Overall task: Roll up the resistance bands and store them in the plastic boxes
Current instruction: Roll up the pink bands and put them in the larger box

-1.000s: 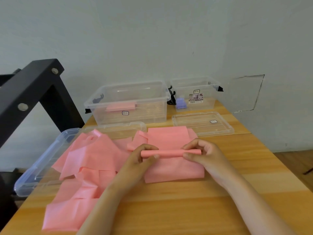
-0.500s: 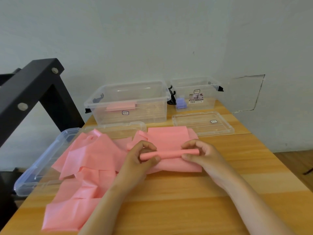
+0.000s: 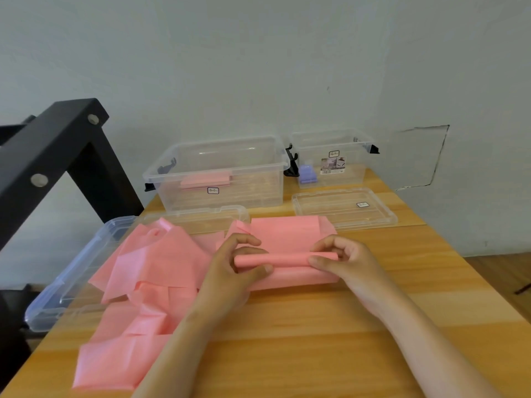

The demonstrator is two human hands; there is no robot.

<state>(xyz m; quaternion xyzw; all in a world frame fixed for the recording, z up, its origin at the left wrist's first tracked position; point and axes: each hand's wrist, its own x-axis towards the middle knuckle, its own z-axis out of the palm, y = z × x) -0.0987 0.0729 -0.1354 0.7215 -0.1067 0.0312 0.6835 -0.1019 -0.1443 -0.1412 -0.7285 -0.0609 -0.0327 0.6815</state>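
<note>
Wooden table [image 3: 287,326], pale wall behind. My left hand [image 3: 230,275] and right hand [image 3: 349,264] curl round the ends of a half-rolled pink resistance band [image 3: 287,258]. One pink roll [image 3: 205,180] sits in the large clear box [image 3: 258,188]. Loose pink bands [image 3: 161,259] lie unrolled; early stage, I judge.

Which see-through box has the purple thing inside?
The smaller box at the back right holds the purple thing; the bigger box to its left holds a folded pink band instead.
</note>
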